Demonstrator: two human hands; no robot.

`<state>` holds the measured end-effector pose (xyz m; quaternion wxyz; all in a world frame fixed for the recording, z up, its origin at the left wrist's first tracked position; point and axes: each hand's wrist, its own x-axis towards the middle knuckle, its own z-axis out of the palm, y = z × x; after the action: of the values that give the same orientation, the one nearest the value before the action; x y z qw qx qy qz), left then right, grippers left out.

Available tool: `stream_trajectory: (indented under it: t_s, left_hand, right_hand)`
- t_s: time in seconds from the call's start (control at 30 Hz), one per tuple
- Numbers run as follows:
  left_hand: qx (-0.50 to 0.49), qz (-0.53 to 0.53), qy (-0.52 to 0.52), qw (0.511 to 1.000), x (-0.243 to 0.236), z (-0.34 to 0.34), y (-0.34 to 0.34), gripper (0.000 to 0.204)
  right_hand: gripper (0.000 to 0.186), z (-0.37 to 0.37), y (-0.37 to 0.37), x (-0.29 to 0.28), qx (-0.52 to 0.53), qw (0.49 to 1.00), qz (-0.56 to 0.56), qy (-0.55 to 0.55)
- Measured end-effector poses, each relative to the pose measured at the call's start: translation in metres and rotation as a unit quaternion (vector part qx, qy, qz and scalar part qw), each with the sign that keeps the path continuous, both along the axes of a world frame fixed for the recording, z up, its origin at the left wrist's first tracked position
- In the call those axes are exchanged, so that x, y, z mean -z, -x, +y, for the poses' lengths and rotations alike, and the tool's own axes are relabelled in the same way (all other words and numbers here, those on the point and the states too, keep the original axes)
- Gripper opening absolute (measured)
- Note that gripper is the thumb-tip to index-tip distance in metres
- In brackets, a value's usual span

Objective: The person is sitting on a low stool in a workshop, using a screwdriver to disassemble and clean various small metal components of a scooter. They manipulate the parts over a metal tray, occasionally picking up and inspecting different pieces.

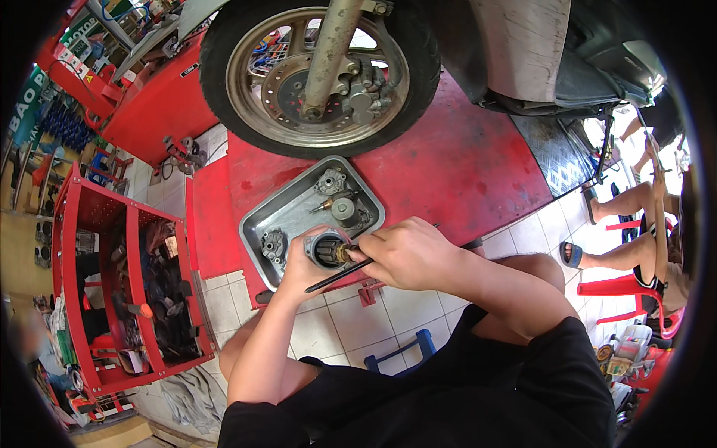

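My left hand (pixel 297 270) is wrapped around a round metal motor housing (pixel 311 246), held over the near edge of a metal tray (pixel 252 240). Inside its mouth sits a ribbed motor armature (pixel 327 252) with a copper-coloured end. The closed fingers of my right hand (pixel 399 254) are at that end. They also grip a thin black rod (pixel 332 279), which slants across in front of the housing; its kind is unclear. In the tray lie a round metal casting (pixel 329 181), a cylindrical metal part (pixel 345 212) and another casting (pixel 272 245).
A scooter's front wheel (pixel 216 89) stands on the red platform (pixel 463 164) beyond the tray. To the left is a red tool cart (pixel 134 276). A blue stool (pixel 403 355) is below me. At right, people sit near red chairs (pixel 609 287).
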<state>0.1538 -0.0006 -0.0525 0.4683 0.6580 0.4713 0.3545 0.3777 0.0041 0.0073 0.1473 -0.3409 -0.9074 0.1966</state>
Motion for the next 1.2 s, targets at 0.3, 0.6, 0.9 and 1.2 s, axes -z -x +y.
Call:
stream_trajectory:
  t_s: [0.3, 0.6, 0.9, 1.2]
  left_hand:
    - [0.013, 0.063, -0.129, 0.99, -0.001, 0.003, 0.0, 0.038]
    - [-0.007, 0.103, -0.188, 0.977, -0.002, -0.001, -0.001, 0.034]
    - [0.019, 0.145, -0.24, 0.96, 0.001, 0.001, -0.005, 0.033]
    - [0.026, 0.099, -0.155, 0.983, 0.008, -0.014, -0.012, 0.037]
  right_hand:
    - [0.028, -0.005, 0.0, 0.007, -0.024, 0.997, 0.038, -0.062]
    - [0.029, -0.01, 0.0, 0.005, -0.031, 0.997, 0.017, -0.07]
    - [0.029, -0.011, 0.003, 0.004, -0.028, 0.998, -0.008, -0.047]
    - [0.03, -0.018, 0.008, 0.026, -0.004, 0.999, 0.044, -0.03]
